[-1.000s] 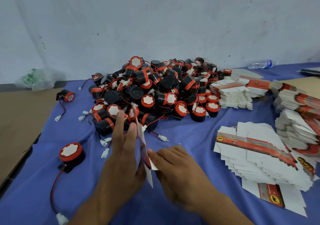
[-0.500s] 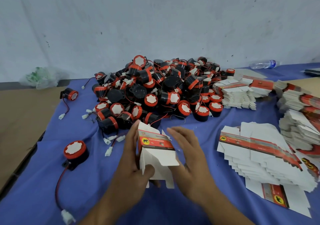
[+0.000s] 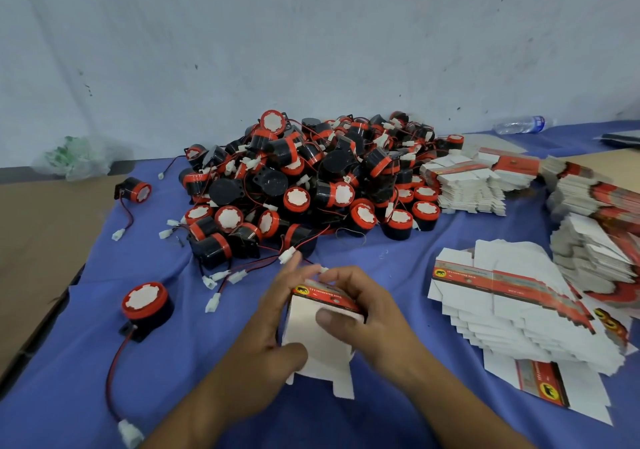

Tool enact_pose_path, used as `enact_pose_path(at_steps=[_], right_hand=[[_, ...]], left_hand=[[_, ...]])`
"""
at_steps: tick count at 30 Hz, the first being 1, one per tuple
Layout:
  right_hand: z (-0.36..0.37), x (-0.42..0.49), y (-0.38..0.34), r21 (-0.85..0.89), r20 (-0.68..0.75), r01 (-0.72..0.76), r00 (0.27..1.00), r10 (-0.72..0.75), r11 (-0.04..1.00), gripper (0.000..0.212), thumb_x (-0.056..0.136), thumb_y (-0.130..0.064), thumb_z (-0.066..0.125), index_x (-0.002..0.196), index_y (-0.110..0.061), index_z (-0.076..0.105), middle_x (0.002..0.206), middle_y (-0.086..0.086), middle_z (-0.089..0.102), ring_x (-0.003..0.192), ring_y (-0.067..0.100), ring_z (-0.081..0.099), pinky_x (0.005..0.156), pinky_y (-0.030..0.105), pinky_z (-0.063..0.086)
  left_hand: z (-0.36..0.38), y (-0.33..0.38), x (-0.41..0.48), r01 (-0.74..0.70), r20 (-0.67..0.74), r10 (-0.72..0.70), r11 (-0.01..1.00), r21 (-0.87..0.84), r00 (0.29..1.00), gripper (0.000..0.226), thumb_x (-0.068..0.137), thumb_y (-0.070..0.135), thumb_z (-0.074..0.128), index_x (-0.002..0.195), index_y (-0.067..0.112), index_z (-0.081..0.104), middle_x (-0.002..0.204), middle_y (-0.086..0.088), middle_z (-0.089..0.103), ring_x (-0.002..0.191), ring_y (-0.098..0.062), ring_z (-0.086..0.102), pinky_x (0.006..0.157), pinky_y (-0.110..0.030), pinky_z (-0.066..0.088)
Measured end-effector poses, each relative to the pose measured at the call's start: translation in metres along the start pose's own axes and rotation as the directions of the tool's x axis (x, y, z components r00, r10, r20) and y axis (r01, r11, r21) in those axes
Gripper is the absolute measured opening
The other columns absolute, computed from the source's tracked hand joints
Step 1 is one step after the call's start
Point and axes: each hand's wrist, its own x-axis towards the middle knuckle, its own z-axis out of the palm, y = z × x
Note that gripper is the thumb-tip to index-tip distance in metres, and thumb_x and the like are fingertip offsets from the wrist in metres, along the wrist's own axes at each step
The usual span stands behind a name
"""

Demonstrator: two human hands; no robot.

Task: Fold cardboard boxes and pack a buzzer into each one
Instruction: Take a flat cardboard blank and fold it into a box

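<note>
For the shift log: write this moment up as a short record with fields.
held item: cardboard box, partly folded, flaps loose at its near end
left hand: grips the box's left side
right hand: grips its top, thumb on the white panel
buzzers: buzzer pile behind the box; loose buzzer to the left
blanks: flat box stacks on the right
surface: blue cloth
</note>
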Motion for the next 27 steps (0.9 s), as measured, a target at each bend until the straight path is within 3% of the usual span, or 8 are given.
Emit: enact_pose_path(at_steps=[4, 7, 11, 15, 18, 22, 25, 27], right_hand=[[-0.003, 0.008, 0.000, 0.154, -0.136, -0.093, 0.984, 0.115, 0.984, 0.065, 0.051, -0.066, 0.083, 0.096, -0.024, 0.066, 0.066, -0.010, 0.064, 0.054, 0.006, 0.057, 0.049, 0.018, 0.045], [-0.003, 0.010, 0.005, 0.153, -0.143, -0.111, 0.981, 0.133, 0.982, 0.095, 0.037, -0.092, 0.071, 0.098, -0.020, 0.067, 0.067, -0.003, 0.060, 0.060, 0.014, 0.053, 0.055, 0.025, 0.045], [0.004, 0.006, 0.001, 0.157, -0.024, -0.157, 0.986, 0.163, 0.975, 0.098, 0.041, -0.095, 0.066, 0.108, -0.023, 0.064, 0.081, -0.002, 0.065, 0.067, 0.013, 0.058, 0.062, 0.028, 0.047], [-0.001, 0.003, -0.005, 0.287, 0.182, -0.211, 0.970, 0.163, 0.934, 0.060, 0.070, -0.067, 0.071, 0.120, -0.036, 0.063, 0.109, 0.016, 0.058, 0.097, 0.022, 0.057, 0.084, 0.043, 0.049], [0.002, 0.000, -0.004, 0.337, 0.262, -0.179, 0.961, 0.091, 0.924, 0.078, 0.068, -0.065, 0.081, 0.131, -0.025, 0.059, 0.126, 0.029, 0.051, 0.110, 0.030, 0.051, 0.103, 0.061, 0.039], [0.001, 0.002, -0.003, 0.213, 0.260, -0.143, 0.962, 0.085, 0.967, 0.071, 0.065, -0.052, 0.089, 0.123, -0.021, 0.062, 0.102, -0.003, 0.068, 0.090, 0.009, 0.061, 0.076, 0.026, 0.052], [0.000, 0.004, 0.000, 0.199, 0.183, -0.109, 0.981, 0.073, 0.974, 0.038, 0.078, -0.010, 0.078, 0.114, -0.016, 0.066, 0.092, -0.007, 0.071, 0.076, 0.006, 0.064, 0.068, 0.018, 0.050], [0.002, 0.006, 0.001, 0.268, 0.085, -0.108, 0.992, 0.088, 0.957, 0.028, 0.079, -0.007, 0.070, 0.106, -0.017, 0.069, 0.076, -0.006, 0.066, 0.065, 0.007, 0.059, 0.060, 0.017, 0.046]], left_hand=[[0.000, 0.004, -0.002, -0.073, 0.060, 0.068, 0.993, 0.094, 0.996, 0.052, 0.083, 0.037, 0.059, 0.134, 0.036, 0.048, 0.138, 0.002, 0.048, 0.130, -0.024, 0.046, 0.102, -0.035, 0.043], [0.002, 0.007, -0.001, -0.055, -0.046, 0.061, 0.989, 0.138, 0.997, 0.047, 0.087, 0.066, 0.054, 0.122, 0.034, 0.057, 0.115, 0.006, 0.059, 0.109, -0.016, 0.058, 0.087, -0.021, 0.046], [0.001, 0.006, 0.004, 0.000, -0.122, 0.002, 1.000, 0.023, 0.993, 0.033, 0.079, 0.052, 0.067, 0.102, 0.029, 0.063, 0.085, 0.002, 0.062, 0.078, -0.013, 0.059, 0.068, -0.026, 0.050], [-0.004, 0.001, 0.006, 0.043, -0.223, -0.058, 0.997, -0.071, 0.973, 0.021, 0.075, 0.039, 0.064, 0.091, 0.026, 0.064, 0.076, -0.005, 0.059, 0.069, -0.016, 0.053, 0.060, -0.024, 0.045], [-0.006, -0.003, 0.011, 0.108, -0.295, -0.150, 0.982, -0.153, 0.943, 0.015, 0.076, 0.022, 0.056, 0.083, 0.026, 0.069, 0.074, -0.015, 0.060, 0.069, -0.023, 0.053, 0.065, -0.035, 0.042], [-0.006, -0.003, 0.010, 0.142, -0.288, -0.182, 0.978, -0.155, 0.940, 0.022, 0.075, 0.019, 0.052, 0.083, 0.025, 0.072, 0.077, -0.005, 0.069, 0.068, -0.020, 0.060, 0.064, -0.035, 0.046], [0.001, 0.001, 0.013, 0.162, -0.229, -0.217, 0.958, -0.237, 0.949, 0.026, 0.080, 0.013, 0.052, 0.085, 0.027, 0.073, 0.084, -0.001, 0.071, 0.080, -0.023, 0.061, 0.070, -0.036, 0.046], [0.007, 0.006, 0.017, 0.111, -0.201, -0.150, 0.975, -0.194, 0.968, 0.025, 0.078, 0.031, 0.051, 0.096, 0.028, 0.069, 0.093, 0.008, 0.071, 0.086, -0.012, 0.061, 0.075, -0.027, 0.047]])
